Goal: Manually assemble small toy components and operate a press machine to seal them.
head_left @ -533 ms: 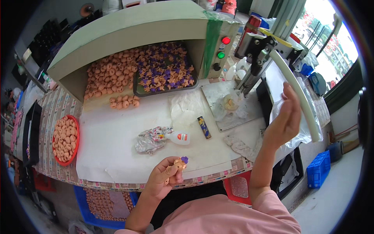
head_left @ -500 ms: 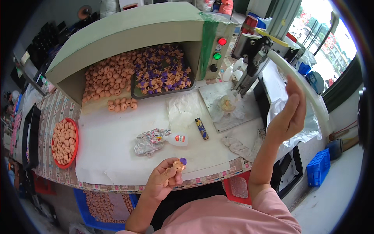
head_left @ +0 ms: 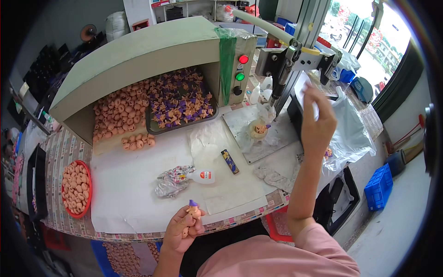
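Near the table's front edge my left hand (head_left: 181, 231) is closed round a small peach doll figure (head_left: 194, 212) with a purple top. A second peach piece (head_left: 185, 232) shows lower between its fingers. My right hand (head_left: 318, 122) is raised at the right, beside the lever press (head_left: 284, 69); its fingers are stretched out, slightly blurred, and I see nothing in them. The press's long pale handle (head_left: 263, 21) points up to the far left, apart from that hand. On the metal base plate (head_left: 249, 154) a peach figure with purple (head_left: 261, 129) sits in a round holder with clear plastic.
A box-shaped machine (head_left: 138, 60) shelters heaped round peach heads (head_left: 120, 108) and a dark tray (head_left: 159, 131) of purple-and-peach pieces. A red basket (head_left: 89, 196) holds more heads. A white bottle (head_left: 204, 176), crumpled bag (head_left: 173, 182) and dark narrow packet (head_left: 229, 161) lie mid-table.
The press handle has swung up from the right to the far left, away from my right hand. A figure with purple now shows in the holder. My left hand is slightly lower and further left.
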Demonstrator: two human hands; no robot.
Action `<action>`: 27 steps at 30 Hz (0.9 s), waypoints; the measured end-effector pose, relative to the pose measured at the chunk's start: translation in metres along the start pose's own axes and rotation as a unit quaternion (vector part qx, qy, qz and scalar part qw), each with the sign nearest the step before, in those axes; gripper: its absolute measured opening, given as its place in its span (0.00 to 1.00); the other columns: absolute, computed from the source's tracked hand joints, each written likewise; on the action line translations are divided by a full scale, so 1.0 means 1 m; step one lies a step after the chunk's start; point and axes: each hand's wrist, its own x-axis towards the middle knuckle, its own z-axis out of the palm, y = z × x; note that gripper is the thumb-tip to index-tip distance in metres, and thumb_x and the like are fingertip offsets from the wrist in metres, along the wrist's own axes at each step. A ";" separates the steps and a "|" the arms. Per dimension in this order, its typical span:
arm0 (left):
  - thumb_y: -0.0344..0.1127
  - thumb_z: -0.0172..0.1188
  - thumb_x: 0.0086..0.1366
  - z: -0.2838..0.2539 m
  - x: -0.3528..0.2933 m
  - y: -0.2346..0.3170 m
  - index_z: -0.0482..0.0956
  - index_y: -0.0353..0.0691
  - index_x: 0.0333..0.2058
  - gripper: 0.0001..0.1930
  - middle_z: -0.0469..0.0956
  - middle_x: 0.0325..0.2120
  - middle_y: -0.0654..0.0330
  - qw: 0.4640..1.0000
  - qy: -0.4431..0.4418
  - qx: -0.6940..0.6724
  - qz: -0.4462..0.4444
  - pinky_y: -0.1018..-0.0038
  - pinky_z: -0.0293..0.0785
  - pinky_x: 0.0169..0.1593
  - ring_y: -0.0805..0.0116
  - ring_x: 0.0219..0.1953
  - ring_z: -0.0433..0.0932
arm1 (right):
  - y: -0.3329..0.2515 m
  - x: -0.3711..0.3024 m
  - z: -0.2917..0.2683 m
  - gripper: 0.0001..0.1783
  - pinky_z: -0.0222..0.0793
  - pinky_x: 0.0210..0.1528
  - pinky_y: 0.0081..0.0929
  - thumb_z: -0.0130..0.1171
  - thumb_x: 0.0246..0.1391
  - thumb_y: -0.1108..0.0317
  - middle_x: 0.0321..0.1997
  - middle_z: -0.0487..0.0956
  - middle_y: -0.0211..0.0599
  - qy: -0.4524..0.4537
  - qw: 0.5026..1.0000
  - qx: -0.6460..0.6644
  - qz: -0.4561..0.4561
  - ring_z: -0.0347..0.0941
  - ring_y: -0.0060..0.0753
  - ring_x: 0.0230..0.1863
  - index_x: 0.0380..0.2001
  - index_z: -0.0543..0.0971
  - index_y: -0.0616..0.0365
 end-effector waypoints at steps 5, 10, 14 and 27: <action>0.32 0.58 0.64 0.003 -0.001 0.006 0.72 0.38 0.49 0.15 0.77 0.41 0.56 1.000 0.020 0.002 0.017 0.72 0.70 0.35 0.71 0.31 0.73 | 0.070 -0.073 0.026 0.12 0.67 0.52 0.35 0.58 0.46 0.78 0.45 0.79 0.47 -0.259 0.963 -0.054 0.041 0.75 0.45 0.44 0.37 0.82 0.59; 0.29 0.59 0.62 0.026 0.015 0.002 0.73 0.37 0.49 0.16 0.77 0.40 0.57 0.999 -0.033 -0.024 0.014 0.71 0.72 0.35 0.71 0.31 0.75 | 0.078 -0.090 0.033 0.17 0.70 0.41 0.33 0.61 0.43 0.81 0.42 0.77 0.43 -0.192 0.979 -0.061 0.012 0.75 0.42 0.39 0.40 0.81 0.57; 0.29 0.58 0.62 0.037 0.019 0.006 0.73 0.39 0.49 0.16 0.75 0.37 0.60 1.000 -0.007 0.015 0.026 0.72 0.70 0.34 0.72 0.29 0.73 | 0.062 -0.075 -0.033 0.20 0.70 0.36 0.26 0.62 0.41 0.83 0.38 0.76 0.38 -0.126 0.989 -0.039 0.073 0.75 0.35 0.37 0.41 0.80 0.57; 0.32 0.58 0.64 0.124 0.114 0.020 0.74 0.37 0.42 0.09 0.77 0.33 0.61 0.956 -0.016 0.291 0.007 0.81 0.66 0.27 0.78 0.24 0.71 | 0.121 -0.053 -0.171 0.13 0.71 0.41 0.28 0.62 0.48 0.74 0.35 0.81 0.45 -0.171 0.939 -0.253 0.159 0.79 0.37 0.36 0.40 0.81 0.62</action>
